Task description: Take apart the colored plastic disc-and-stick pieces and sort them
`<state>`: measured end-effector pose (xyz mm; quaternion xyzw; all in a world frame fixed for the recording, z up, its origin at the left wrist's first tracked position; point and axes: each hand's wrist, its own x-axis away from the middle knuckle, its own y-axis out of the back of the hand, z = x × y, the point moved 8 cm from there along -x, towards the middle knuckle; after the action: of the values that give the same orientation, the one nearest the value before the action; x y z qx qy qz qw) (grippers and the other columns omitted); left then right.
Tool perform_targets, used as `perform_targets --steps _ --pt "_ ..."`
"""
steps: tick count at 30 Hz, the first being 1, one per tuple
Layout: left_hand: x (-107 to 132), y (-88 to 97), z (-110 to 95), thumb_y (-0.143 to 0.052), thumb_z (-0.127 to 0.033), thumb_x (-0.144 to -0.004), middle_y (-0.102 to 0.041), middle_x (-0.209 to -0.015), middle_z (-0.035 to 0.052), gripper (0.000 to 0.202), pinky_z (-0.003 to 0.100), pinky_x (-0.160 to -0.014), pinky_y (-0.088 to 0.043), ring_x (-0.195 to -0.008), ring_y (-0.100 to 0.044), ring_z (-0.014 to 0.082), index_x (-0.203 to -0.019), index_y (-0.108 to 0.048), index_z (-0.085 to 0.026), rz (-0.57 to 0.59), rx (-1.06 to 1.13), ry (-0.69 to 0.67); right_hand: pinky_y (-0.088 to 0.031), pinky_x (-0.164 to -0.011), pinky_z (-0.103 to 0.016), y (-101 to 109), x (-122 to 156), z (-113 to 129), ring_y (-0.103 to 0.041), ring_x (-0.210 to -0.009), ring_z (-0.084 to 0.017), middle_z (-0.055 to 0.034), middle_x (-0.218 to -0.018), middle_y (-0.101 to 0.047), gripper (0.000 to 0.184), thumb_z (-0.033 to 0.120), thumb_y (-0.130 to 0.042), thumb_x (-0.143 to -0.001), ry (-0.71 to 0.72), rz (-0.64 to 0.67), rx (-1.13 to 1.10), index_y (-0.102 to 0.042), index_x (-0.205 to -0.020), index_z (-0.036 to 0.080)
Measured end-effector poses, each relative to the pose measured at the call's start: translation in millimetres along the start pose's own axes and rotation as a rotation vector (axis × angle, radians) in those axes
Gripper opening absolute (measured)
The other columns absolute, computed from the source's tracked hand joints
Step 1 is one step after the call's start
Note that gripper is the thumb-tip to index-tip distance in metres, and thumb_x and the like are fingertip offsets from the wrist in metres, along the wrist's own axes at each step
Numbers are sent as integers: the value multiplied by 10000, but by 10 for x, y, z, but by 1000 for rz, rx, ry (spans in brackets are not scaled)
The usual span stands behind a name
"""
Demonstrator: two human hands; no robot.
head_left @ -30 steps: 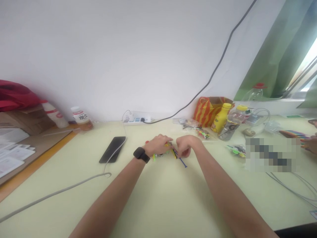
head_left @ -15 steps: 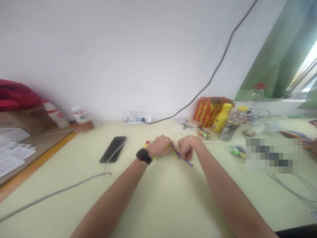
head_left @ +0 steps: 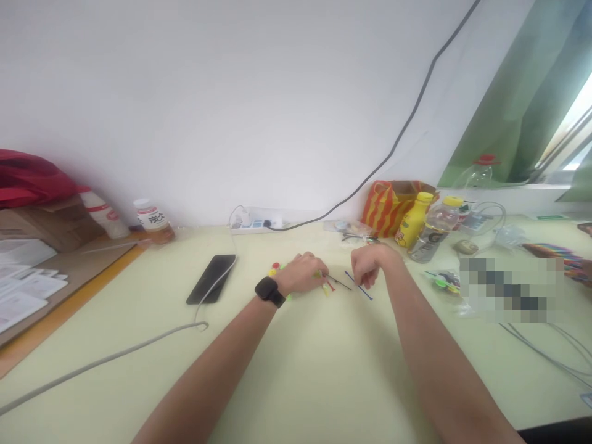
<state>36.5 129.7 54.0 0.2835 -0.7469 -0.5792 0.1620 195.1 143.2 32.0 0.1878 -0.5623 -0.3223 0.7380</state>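
Note:
My left hand (head_left: 303,274), with a black watch (head_left: 269,291) on its wrist, is closed on a bundle of thin coloured sticks (head_left: 326,283) resting on the pale yellow table (head_left: 300,370); red, yellow and green tips poke out around the fingers. My right hand (head_left: 369,265) is a little to the right, its fingers pinched on a single blue stick (head_left: 359,287) that slants down to the right, clear of the bundle.
A black phone (head_left: 211,279) on a white cable lies left of my hands. A power strip (head_left: 255,223), drink bottles (head_left: 419,225), an orange striped bag (head_left: 388,206) and small packets of coloured pieces line the wall. Papers lie on a wooden desk (head_left: 28,290) at left. Another person's hand shows at the far right edge.
My right hand has drawn the blue stick out of the bundle and moved right and slightly up. My left hand has stayed on the bundle.

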Motion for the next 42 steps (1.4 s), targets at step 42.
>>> perform_targets --steps 42 --pt "383 496 797 -607 -644 -850 -685 -1335 90 592 337 -975 -492 -1209 -633 298 -1279 -687 -243 30 31 312 -564 -590 -222 -42 -350 674 -727 -651 -163 -82 -842 -775 335 418 -762 -872 318 -301 -276 -628 -1019 149"
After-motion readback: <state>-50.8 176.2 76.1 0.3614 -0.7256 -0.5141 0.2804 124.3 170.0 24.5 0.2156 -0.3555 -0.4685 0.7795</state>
